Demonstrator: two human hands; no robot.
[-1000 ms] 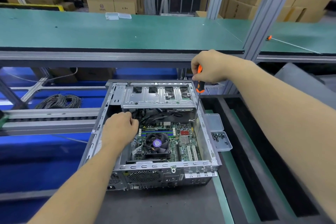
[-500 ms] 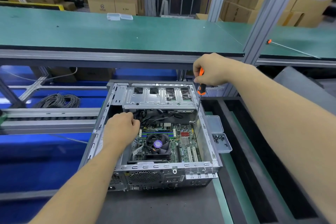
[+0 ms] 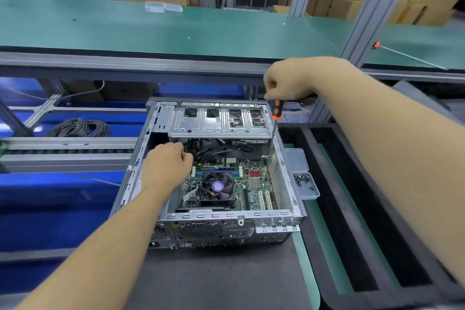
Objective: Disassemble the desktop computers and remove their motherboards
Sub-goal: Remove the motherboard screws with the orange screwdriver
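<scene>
An open grey desktop case (image 3: 286,184) lies on the dark mat, its green motherboard (image 3: 254,184) and black CPU fan (image 3: 217,187) in view. A silver drive cage (image 3: 216,123) spans the far end. My right hand (image 3: 294,80) grips an orange-and-black screwdriver (image 3: 276,111) upright, its shaft reaching down along the case's right wall to the board's right edge. My left hand (image 3: 166,166) is curled inside the case at the left, by the black cables (image 3: 211,148); whether it holds one is hidden.
A clear plastic tray (image 3: 305,184) with several dark screws sits against the case's right side. Black foam trays (image 3: 364,209) lie to the right. A cable coil (image 3: 80,127) rests at the left on the blue shelf. A green bench (image 3: 163,30) runs behind.
My right hand has lowered slightly with the screwdriver, the tip going deeper along the right wall. My left hand has stayed by the cables.
</scene>
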